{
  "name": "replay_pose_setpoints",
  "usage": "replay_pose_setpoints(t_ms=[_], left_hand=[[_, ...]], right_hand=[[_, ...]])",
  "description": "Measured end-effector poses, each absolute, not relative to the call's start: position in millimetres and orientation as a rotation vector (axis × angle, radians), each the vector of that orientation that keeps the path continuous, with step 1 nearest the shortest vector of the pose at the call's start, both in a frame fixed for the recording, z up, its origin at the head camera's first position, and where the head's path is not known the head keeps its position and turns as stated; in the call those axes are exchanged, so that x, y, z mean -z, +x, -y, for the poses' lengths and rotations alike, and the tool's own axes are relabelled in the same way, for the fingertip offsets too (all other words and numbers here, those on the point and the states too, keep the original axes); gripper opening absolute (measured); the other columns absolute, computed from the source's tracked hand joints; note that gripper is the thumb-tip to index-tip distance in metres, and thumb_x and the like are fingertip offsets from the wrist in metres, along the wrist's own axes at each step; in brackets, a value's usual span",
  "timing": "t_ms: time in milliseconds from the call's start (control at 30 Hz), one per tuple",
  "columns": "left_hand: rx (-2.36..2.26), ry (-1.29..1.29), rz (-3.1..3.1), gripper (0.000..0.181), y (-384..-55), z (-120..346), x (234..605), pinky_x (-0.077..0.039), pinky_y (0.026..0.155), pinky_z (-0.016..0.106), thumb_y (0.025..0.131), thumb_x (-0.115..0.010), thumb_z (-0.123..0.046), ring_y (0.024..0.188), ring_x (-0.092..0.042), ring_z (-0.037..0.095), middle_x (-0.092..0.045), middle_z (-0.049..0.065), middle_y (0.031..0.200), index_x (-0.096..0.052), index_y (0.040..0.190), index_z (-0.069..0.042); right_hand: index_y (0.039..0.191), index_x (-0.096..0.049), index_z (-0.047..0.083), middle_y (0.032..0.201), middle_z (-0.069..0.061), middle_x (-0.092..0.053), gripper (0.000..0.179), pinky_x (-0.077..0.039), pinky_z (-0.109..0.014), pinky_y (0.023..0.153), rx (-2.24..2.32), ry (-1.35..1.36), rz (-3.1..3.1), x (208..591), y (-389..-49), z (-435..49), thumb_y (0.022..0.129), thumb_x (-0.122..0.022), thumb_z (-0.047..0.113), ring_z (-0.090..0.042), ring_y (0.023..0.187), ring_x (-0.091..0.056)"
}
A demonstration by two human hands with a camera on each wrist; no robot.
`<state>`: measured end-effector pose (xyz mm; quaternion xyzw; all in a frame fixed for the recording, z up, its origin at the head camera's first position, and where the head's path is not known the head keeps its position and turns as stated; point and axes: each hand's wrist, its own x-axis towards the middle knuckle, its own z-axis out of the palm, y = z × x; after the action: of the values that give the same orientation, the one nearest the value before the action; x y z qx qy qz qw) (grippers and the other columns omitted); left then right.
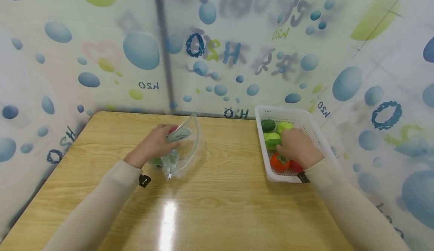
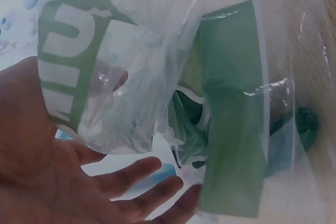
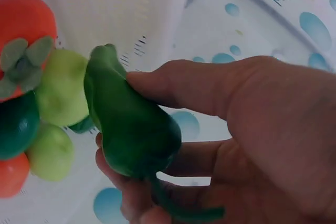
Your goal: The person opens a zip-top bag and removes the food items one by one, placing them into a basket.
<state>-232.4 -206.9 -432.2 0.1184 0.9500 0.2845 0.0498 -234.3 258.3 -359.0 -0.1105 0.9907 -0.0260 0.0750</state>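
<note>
A green pepper [image 3: 131,119] with a curved stem is pinched between the thumb and fingers of my right hand [image 1: 298,147], above the white basket [image 1: 318,130]. In the basket are an orange-red persimmon [image 1: 278,163], a dark green fruit [image 1: 268,125] and a light green one [image 1: 285,126]. On the left, my left hand [image 1: 155,142] holds a clear plastic bag [image 1: 193,145] with green print by its edge. Its other fingers are spread beside the bag in the left wrist view. A dark green object [image 2: 307,128] shows through the plastic. Near the left fingertips is a small red patch, its kind unclear.
The wooden table [image 1: 220,206] runs up to a wall [image 1: 217,74] patterned with blue and green dots. The basket stands at the right, close to the side wall. Dark bands [image 1: 144,180] sit at both sleeve cuffs.
</note>
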Motion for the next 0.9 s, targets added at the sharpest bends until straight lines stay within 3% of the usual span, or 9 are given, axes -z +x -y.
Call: replay_pose_setpoints(t_ms=[333,633,800,900], left_hand=[[-0.826,0.403,-2.888,0.072,-239.2,216.4,440.7,-0.047,0.128,0.073,0.114,-0.074,-0.026,0.156,-0.056,0.060,-0.057,0.037,0.169,-0.048,0.173,0.004],[-0.766,0.372,-2.862,0.079,-239.7,221.2,444.8,-0.041,0.133,0.077,0.115,-0.072,-0.031,0.164,-0.043,0.065,-0.039,0.042,0.179,-0.039,0.177,0.005],[-0.759,0.360,-2.856,0.080,-240.9,221.2,446.0,-0.043,0.131,0.077,0.115,-0.072,-0.031,0.161,-0.046,0.065,-0.042,0.042,0.177,-0.039,0.177,0.006],[-0.751,0.345,-2.853,0.081,-242.2,220.5,446.5,-0.045,0.128,0.077,0.115,-0.072,-0.033,0.159,-0.048,0.066,-0.046,0.042,0.175,-0.039,0.177,0.005]], right_hand=[[0.078,-0.062,0.005,0.065,-0.007,-0.066,0.030,-0.054,-0.025,0.051,0.198,-0.448,-2.876,376.0,-242.8,-249.2,0.106,-0.072,0.006,-0.016,0.053,-0.067],[0.076,-0.063,0.007,0.066,-0.010,-0.067,0.033,-0.053,-0.027,0.048,0.204,-0.444,-2.918,370.7,-237.5,-240.8,0.108,-0.057,0.001,-0.020,0.054,-0.068],[0.078,-0.068,0.005,0.070,-0.008,-0.059,0.035,-0.052,-0.031,0.057,0.134,-0.498,-3.003,367.3,-233.0,-226.9,0.112,-0.060,0.006,-0.023,0.065,-0.060],[0.084,-0.073,0.001,0.076,-0.009,-0.063,0.029,-0.057,-0.038,0.065,0.085,-0.594,-3.085,365.2,-229.9,-213.5,0.111,-0.068,0.008,-0.025,0.073,-0.059]])
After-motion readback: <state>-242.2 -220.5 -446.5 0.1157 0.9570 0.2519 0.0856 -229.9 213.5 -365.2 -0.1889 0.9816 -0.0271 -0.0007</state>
